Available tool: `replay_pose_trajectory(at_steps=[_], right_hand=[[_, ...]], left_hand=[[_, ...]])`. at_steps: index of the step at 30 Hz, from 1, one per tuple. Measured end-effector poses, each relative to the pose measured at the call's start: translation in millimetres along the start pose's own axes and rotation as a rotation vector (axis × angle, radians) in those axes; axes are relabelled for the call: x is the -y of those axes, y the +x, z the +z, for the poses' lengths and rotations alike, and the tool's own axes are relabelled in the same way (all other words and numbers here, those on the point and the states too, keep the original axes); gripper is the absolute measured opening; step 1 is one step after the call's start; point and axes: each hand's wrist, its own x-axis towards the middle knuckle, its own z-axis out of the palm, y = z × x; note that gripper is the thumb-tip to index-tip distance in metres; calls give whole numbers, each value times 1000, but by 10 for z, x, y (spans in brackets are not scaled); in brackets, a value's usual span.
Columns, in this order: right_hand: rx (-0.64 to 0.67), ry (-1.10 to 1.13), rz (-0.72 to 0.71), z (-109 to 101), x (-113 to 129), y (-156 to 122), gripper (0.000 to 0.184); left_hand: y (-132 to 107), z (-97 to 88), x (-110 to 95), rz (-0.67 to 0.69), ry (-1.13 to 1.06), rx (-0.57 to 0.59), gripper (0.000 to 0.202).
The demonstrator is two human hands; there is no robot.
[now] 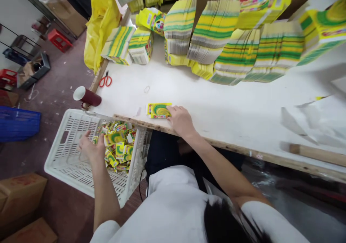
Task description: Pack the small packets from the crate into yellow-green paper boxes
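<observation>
On the white table, my right hand (181, 120) has its fingers closed at the right end of a small yellow-and-green carton (158, 110), which lies flat near the front edge. My left hand (92, 146) is over the white plastic crate (69, 151), its fingers apart and nothing plainly held. Beside that hand, in the crate, several small yellow-and-green cartons (115, 138) lie in a loose heap. A small bit of yellow shows between the thumb and fingers; I cannot tell whether it touches them.
Stacks of flat yellow-and-green cartons (216, 27) line the table's back. Red-handled scissors (105, 80), a dark red cup (88, 96) lying tilted at the corner and a yellow bag (100, 30) are at left. A wooden bar (319, 154) lies at right. Cardboard boxes (23, 192) stand on the floor.
</observation>
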Motion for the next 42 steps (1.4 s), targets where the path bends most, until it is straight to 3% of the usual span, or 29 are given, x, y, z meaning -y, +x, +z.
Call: replay_pose_trajectory(at_steps=[2,4,7,10,12,15,18,21,25,27,29,32,34,36,37,39,41,42], right_hand=[[-12,7,-15,25,7,-1,40],[-67,105,-5,20,34,-42,44],[-111,515,28,-35,140,-167,55],[52,860,-29,-97,338,-351,58],[189,980,-94,-118,482,-470,56],[247,1027,-159,-109,630,-570,59],[171,883,-182,-81,655,-555,56],[28,768,-177,-101,565,-473,33],[-99,654,-249,-252,342,-379,18],[-133,547,-326,-352,226,-362,17],[-198,384,-407,-440,135,-364,18],[-311,103,-523,-518,96,-394,19],[-303,13,-634,-526,139,-430,19],[-271,31,-698,-509,200,-471,20],[-277,74,-677,-495,224,-489,22],[-339,234,-514,-461,245,-514,45],[-319,473,-302,-425,244,-525,69],[-240,607,-227,-408,247,-527,72]], left_hand=[[-115,81,-60,26,-63,-5,46],[-340,252,-266,8,-353,82,49],[-722,555,-706,-17,-831,379,60],[-986,737,-1115,-13,-1121,608,61],[-1047,767,-1297,-37,-1229,600,56],[-998,758,-1409,-80,-1289,506,55],[-936,767,-1402,-125,-1283,497,62],[-978,794,-1352,-135,-1288,513,74],[-1031,783,-1205,-150,-1178,416,46],[-956,718,-1105,-121,-1072,448,34],[-814,609,-1028,-10,-992,597,45],[-627,430,-1031,268,-846,793,94],[-619,365,-1116,452,-670,866,117],[-713,368,-1225,550,-477,934,109],[-782,389,-1273,554,-406,945,98],[-923,447,-1334,530,-327,894,78],[-1033,498,-1345,537,-319,773,77],[-1072,516,-1338,561,-333,721,80]])
